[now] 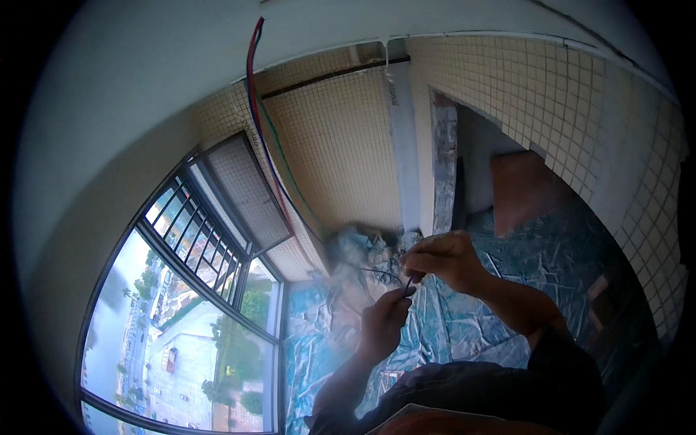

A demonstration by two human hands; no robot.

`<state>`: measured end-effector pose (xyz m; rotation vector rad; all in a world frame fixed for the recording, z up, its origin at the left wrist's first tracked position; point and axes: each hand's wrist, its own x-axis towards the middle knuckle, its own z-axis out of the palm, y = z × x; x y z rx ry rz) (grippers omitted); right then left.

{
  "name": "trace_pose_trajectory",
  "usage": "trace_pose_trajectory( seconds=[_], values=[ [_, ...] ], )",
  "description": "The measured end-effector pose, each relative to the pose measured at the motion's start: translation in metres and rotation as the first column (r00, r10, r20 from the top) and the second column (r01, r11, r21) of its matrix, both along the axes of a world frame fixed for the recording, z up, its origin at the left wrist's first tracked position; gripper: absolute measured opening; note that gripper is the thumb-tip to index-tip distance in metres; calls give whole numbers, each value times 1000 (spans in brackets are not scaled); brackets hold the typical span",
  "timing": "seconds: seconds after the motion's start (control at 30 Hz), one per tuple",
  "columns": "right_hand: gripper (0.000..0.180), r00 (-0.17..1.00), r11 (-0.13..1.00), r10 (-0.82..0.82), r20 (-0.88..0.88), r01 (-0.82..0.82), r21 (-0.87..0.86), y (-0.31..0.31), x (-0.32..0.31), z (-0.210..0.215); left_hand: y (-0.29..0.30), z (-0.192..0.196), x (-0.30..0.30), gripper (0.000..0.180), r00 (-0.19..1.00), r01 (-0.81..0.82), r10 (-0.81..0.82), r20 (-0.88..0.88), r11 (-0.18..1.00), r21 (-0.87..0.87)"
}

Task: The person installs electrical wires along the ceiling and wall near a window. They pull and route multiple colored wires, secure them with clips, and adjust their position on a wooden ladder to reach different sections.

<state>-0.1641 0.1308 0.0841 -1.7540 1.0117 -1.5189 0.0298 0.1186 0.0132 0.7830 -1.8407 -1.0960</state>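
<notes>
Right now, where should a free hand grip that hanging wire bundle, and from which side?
Grip the wire bundle on its free span along the tiled wall, below the ceiling, coming from the window side. There it hangs unobstructed; lower down the left hand and right hand already pinch its thin ends.

wire ends (pixel 407 281) too thin to tell, pinched between fingers; plastic sheeting (pixel 348 250) blurred; forearms cut off at lower edge

No packages, signs or screens show anywhere in the scene. The only label-like mark is a small patch of dark print on the pale vertical pipe (pixel 401 138) at the far wall, too blurred to make out.
</notes>
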Motion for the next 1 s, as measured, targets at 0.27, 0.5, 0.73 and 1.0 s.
trace_pose_trajectory(
  seconds=[0.27,0.5,0.73,1.0],
  values=[
    [25,988,996,-30,150,18,84,-2,-5,6,-20,2,-3,18,999,-2,-3,-49,995,-101],
    [26,984,989,-79,160,57,139,16,-27,-4,-26,-2,-21,16,992,112,-122,-29,969,-220],
    [28,968,972,-221,122,207,113,41,-62,-27,-26,-6,-38,18,981,196,-194,29,972,-131],
    [28,793,867,-444,418,498,-23,71,-130,-23,-13,7,-125,23,938,324,-247,244,875,-359]
  ],
)
